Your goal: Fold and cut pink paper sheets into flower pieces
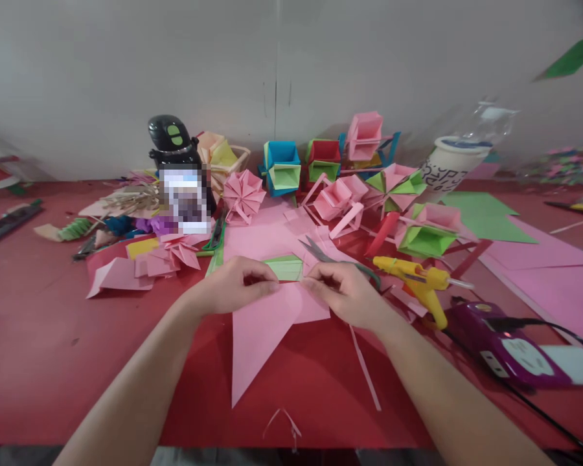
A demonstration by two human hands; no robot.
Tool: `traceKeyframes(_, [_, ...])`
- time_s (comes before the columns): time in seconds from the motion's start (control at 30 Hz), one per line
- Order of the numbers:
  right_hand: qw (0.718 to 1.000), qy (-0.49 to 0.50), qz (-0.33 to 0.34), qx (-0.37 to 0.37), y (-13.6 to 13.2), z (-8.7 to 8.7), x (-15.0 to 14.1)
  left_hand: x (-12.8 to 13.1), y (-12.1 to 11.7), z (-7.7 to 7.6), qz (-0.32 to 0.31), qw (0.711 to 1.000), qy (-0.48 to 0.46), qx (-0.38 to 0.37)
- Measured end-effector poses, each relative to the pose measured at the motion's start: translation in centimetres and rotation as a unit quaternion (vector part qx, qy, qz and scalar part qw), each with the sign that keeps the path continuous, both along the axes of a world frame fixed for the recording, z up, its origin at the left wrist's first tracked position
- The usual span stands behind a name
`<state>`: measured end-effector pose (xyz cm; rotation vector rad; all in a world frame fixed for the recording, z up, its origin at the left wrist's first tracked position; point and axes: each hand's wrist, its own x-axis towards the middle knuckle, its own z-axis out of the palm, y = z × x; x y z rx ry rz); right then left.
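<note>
Between my two hands is a sheet of pink paper [260, 340], folded so that one long point hangs toward the front of the table. My left hand [238, 283] pinches its top edge from the left. From the right, my right hand [342, 291] pinches the same edge, thumb and fingers together. Just behind the fingertips lies a piece of light green paper [286, 267]. Grey scissors [315, 249] rest beyond my right hand, their handles partly hidden. A thin pink paper strip [364, 369] lies on the red table below my right wrist.
To the right are a yellow glue gun [418, 278] and a purple power strip [510, 349] with a black cable. Folded paper boxes [282, 168] stand along the wall. A phone [188, 200] leans on a black figure [172, 139]. Pink scraps [121, 275] lie left.
</note>
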<state>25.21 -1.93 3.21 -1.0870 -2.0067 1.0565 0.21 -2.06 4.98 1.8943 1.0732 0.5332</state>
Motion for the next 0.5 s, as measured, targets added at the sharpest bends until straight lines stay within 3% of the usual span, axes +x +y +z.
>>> traceKeyframes(0.23, [0.997,0.024,-0.059,-0.041,0.2,0.3,0.0,-0.4,0.1,-0.3,0.027,0.999,0.022,0.037])
traceKeyframes(0.5, [1.000,0.017,-0.016,-0.015,0.4,0.8,0.1,-0.4,0.0,0.0,0.034,0.997,0.039,0.055])
